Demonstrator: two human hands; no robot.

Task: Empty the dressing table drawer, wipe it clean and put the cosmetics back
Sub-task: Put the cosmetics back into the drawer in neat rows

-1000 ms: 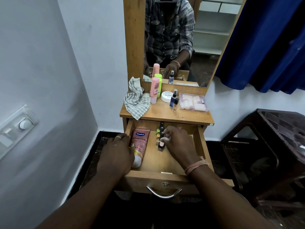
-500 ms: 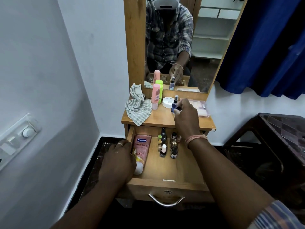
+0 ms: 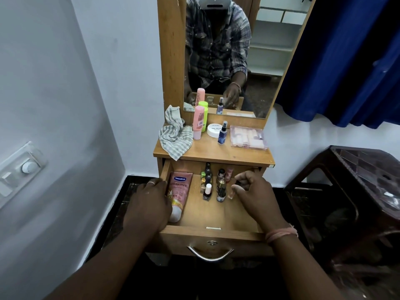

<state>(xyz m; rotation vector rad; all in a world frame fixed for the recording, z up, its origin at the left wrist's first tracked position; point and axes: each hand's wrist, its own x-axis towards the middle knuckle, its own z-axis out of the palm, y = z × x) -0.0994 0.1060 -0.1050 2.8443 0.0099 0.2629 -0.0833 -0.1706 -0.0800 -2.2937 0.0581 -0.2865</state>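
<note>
Right hand (image 3: 253, 193) returned over drawer (image 3: 216, 215), loosely curled

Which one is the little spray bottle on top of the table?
Find the wooden dressing table top below the mirror. The small dark blue spray bottle stands between a round white tub and a clear plastic box. It alone has a black nozzle.

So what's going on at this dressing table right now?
A person is putting cosmetics into the open drawer. The left hand rests on the pink Vaseline tube lying at the drawer's left side. The right hand hovers beside small bottles standing near the back; whether it holds anything is unclear. A striped cloth and more cosmetics remain on the tabletop.
</note>
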